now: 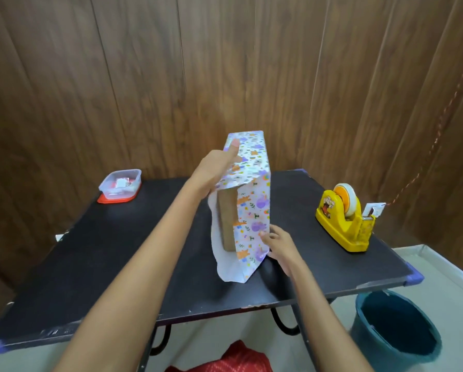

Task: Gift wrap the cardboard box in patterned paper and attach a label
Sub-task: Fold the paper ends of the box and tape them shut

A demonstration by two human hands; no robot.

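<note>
the top flap of the patterned paper (253, 210) is being pinned down against the near end of the cardboard box (227, 224) by the thumb of the left hand (214, 170). the other fingers of that hand are being hidden behind the box's left side, so a clamp around the wrapped top is being judged, not seen. the fingers (264, 234) of the right hand (278, 244) are being kept loosely curled with nothing gripped, and their tips are being rested on the paper low on the right side. this is probably being done so the tall box is being steadied while the end is being folded.

the box is being stood upright on the desk (117, 264), between the two hands. bare cardboard is being left exposed at the near end, below the flap. loose side flaps are being left hanging there, so the end fold is being judged unfinished.

a yellow tape dispenser (345, 221) is being kept well apart on the right. a plastic container (120, 185) is being kept at the far left; whether a label is being stored in it cannot be told.
</note>
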